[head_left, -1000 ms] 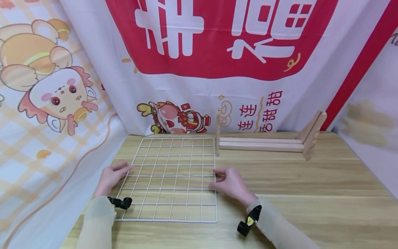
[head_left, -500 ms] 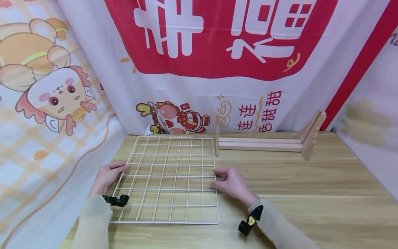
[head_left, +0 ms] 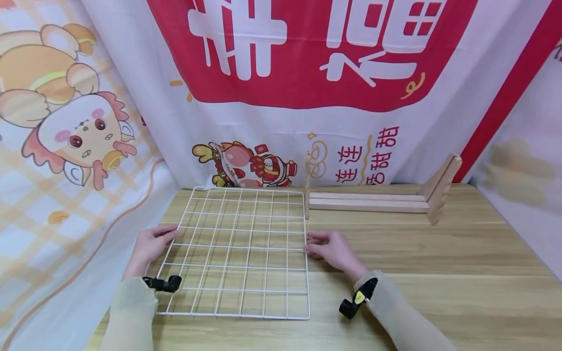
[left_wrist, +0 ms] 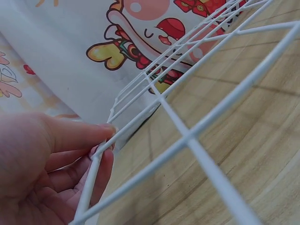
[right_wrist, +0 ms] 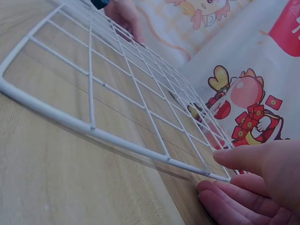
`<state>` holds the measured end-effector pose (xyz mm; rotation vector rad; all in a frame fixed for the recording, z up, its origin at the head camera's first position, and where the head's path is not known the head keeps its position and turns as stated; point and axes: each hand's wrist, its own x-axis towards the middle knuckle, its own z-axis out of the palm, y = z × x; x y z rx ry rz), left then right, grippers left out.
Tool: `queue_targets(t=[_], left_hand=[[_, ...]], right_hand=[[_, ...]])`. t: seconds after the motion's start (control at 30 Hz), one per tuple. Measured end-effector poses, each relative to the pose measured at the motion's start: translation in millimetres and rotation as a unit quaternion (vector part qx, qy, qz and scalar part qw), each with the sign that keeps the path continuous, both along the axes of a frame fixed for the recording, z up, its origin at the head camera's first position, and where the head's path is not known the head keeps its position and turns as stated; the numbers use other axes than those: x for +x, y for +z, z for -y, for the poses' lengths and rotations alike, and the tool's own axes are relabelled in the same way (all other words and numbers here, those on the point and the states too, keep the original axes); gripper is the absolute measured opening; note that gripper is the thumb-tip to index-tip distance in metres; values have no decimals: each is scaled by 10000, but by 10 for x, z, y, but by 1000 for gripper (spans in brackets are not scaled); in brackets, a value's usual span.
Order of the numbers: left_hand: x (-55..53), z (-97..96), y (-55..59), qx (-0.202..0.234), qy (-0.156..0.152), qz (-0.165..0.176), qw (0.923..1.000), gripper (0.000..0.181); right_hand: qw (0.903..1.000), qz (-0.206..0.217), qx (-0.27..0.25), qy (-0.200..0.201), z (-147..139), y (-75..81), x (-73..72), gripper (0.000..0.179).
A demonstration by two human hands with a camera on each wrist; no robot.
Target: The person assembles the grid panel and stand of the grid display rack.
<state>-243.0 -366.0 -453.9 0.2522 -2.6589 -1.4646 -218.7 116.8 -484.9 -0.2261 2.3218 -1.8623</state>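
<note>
A white wire grid panel (head_left: pixel 249 247) spans the space between both hands, tilted and partly raised over the wooden table. My left hand (head_left: pixel 149 247) pinches its left edge; in the left wrist view, the thumb lies on top of the wire and the curled fingers sit beneath. At the opposite edge, my right hand (head_left: pixel 331 251) holds the outer wire between thumb and fingers. The right wrist view has that thumb (right_wrist: pixel 248 159) above the edge and the fingers below, with the panel's shadow on the tabletop.
A wooden stand (head_left: pixel 369 202) with two upright end pieces and a crossbar is at the back, close to the panel's far right corner. Printed cloths (head_left: pixel 272 122) hang behind the table (head_left: pixel 417 253) and along its sides.
The panel's left side and far edge have risen off the table and shifted slightly. My left hand has moved left with it. The right hand has gone a little right and up.
</note>
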Motion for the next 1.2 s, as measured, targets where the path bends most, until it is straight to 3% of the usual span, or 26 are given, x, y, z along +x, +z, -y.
queue_targets(t=[0.4, 0.67, 0.9, 1.2], left_hand=[[76, 2, 48, 185, 50, -250, 9995, 47], [84, -16, 146, 872, 241, -433, 9950, 46], [109, -72, 265, 747, 303, -620, 9948, 46], [112, -110, 321, 518, 804, -868, 9916, 41]], right_hand=[[9992, 57, -216, -319, 77, -12, -42, 33], [9981, -188, -218, -547, 103, 158, -48, 33], [9971, -235, -439, -580, 104, 267, -26, 35], [9955, -403, -564, -647, 113, 443, -20, 36]])
